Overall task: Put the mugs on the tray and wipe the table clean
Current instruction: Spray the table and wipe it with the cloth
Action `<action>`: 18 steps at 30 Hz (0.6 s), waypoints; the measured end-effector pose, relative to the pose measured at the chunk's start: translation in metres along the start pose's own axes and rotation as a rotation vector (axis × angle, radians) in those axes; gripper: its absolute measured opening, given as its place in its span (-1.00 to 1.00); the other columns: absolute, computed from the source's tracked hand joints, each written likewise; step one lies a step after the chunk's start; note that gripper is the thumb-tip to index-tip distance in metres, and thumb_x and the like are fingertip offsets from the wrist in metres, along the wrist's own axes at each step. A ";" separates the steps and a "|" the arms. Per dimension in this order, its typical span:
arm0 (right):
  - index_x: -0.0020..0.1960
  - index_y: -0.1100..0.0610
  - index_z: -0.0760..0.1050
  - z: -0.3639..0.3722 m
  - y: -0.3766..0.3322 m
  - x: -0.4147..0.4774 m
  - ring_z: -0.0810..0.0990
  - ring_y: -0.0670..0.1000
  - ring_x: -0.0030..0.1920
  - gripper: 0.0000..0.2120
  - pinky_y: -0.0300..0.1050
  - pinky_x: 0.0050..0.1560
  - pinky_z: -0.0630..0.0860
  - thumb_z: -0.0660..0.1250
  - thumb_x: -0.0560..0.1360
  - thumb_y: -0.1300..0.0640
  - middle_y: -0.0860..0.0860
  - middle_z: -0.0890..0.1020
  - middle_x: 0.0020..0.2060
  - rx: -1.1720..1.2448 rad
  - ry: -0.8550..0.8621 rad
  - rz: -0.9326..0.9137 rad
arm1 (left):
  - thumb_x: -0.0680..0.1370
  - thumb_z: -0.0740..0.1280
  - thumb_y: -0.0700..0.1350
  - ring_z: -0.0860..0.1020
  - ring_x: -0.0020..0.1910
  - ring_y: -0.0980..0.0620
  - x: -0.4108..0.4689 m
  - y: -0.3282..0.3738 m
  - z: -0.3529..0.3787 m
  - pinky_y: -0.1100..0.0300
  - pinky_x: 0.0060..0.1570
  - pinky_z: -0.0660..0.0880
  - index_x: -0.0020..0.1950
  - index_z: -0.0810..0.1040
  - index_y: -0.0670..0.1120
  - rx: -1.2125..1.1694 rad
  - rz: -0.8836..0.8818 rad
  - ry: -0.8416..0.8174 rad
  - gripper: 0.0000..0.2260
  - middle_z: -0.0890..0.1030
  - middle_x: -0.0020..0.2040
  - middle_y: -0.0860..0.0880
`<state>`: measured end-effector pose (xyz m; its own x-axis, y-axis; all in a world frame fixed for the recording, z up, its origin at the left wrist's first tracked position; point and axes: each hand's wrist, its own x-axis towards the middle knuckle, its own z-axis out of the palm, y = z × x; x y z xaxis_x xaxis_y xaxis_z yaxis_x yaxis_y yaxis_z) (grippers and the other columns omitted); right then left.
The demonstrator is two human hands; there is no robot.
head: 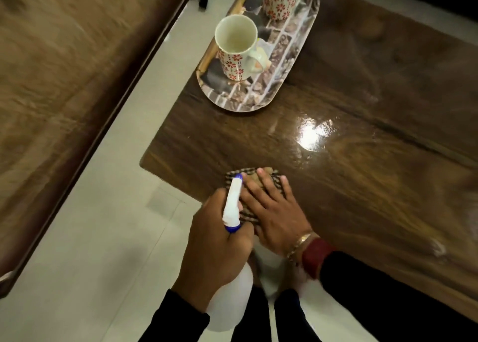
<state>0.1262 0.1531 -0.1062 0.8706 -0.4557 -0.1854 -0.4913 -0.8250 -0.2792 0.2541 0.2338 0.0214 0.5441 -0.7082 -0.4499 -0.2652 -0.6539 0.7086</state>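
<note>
Both floral mugs (236, 48) stand on the tray (261, 93) near the tabletop's (362, 160) far-left edge. Left hand (214, 240) grips the spray bottle (234, 202); right hand (271, 212) is pressed flat on the checked cloth (254, 178) at the near-left corner, where a wipe could slip off the edge.

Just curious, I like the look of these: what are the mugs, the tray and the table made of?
Mugs: probably glazed ceramic, glossy cream with red flower print. Tray: hard to tell, maybe melamine or laminate, smooth with a printed stone pattern and a cane-like rim. Table: wood or wood-look laminate, dark grain, polished enough to mirror a lamp.
</note>
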 end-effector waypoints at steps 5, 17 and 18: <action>0.69 -0.03 0.00 -0.050 0.098 0.069 -0.03 0.19 0.68 -0.09 0.42 0.55 0.02 0.19 0.38 -0.08 -0.01 0.03 0.69 0.005 0.019 0.285 | 0.31 0.40 0.04 0.61 -0.13 -0.06 0.013 0.000 -0.006 -0.01 0.05 0.68 0.15 0.52 -0.11 -0.023 -0.061 -0.011 -0.55 0.60 -0.08 0.00; 0.70 0.02 0.00 -0.062 0.134 0.076 -0.07 0.15 0.69 -0.13 0.25 0.63 -0.09 0.16 0.42 -0.08 -0.02 0.03 0.69 -0.083 -0.023 -0.046 | 0.31 0.39 -0.04 0.56 -0.19 0.03 0.073 0.046 0.014 0.19 -0.17 0.57 -0.08 0.45 0.08 -0.016 0.004 0.032 -0.77 0.52 -0.20 0.09; 0.70 0.01 0.01 -0.065 0.146 0.085 -0.06 0.15 0.69 -0.12 0.26 0.63 -0.06 0.15 0.41 -0.09 -0.02 0.04 0.69 -0.078 -0.013 -0.015 | 0.30 0.38 -0.03 0.57 -0.19 0.02 0.081 0.052 0.016 0.14 -0.16 0.60 -0.05 0.47 0.03 0.003 0.004 0.004 -0.75 0.52 -0.19 0.06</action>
<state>0.1303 -0.0283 -0.1016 0.8773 -0.4391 -0.1939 -0.4741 -0.8556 -0.2078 0.2718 0.1382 0.0125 0.5463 -0.7098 -0.4447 -0.2696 -0.6517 0.7090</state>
